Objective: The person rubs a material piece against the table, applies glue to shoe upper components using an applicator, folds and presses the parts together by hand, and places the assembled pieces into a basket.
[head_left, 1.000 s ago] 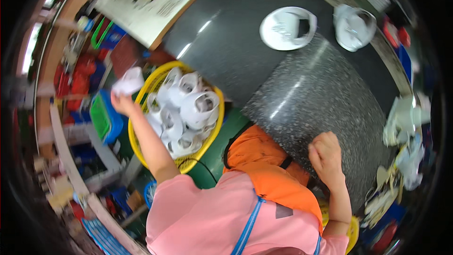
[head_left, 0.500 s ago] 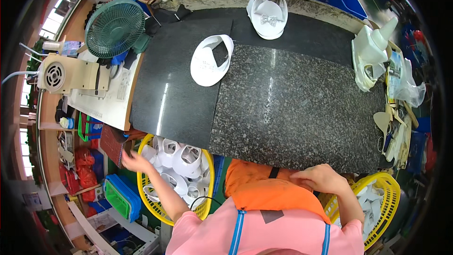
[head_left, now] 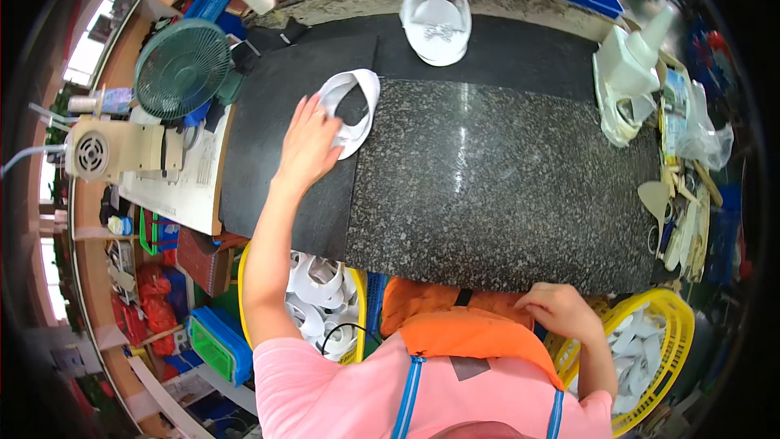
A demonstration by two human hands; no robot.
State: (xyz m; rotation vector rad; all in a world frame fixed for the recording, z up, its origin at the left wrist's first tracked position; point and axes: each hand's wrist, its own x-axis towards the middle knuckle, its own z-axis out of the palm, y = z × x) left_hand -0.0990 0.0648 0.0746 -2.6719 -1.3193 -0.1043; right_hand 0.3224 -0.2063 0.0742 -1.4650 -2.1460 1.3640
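Note:
My left hand (head_left: 309, 146) reaches across the dark table with its fingers spread over the left side of a white visor-shaped piece (head_left: 370, 93), touching it or just above it. That piece has a rounded front and a looped band around an opening. Farther back lies a similar white piece (head_left: 439, 45) with a bow-like decoration. At the table's front edge, next to my orange apron, my right hand (head_left: 561, 309) rests with its fingers curled in. Its fingertips are partly hidden, and anything in them cannot be made out.
Below the table stand a yellow basket (head_left: 361, 309) of white looped pieces and another yellow basket (head_left: 686, 329) of white pieces. A green fan (head_left: 183, 69) and a beige machine (head_left: 122, 146) are at left. On the right stands a white bottle (head_left: 630, 61) with a pointed nozzle.
My left hand has moved from beside the left basket up to the nearer white piece. My right hand stays at the table edge, its fingers now more curled. The view has shifted slightly.

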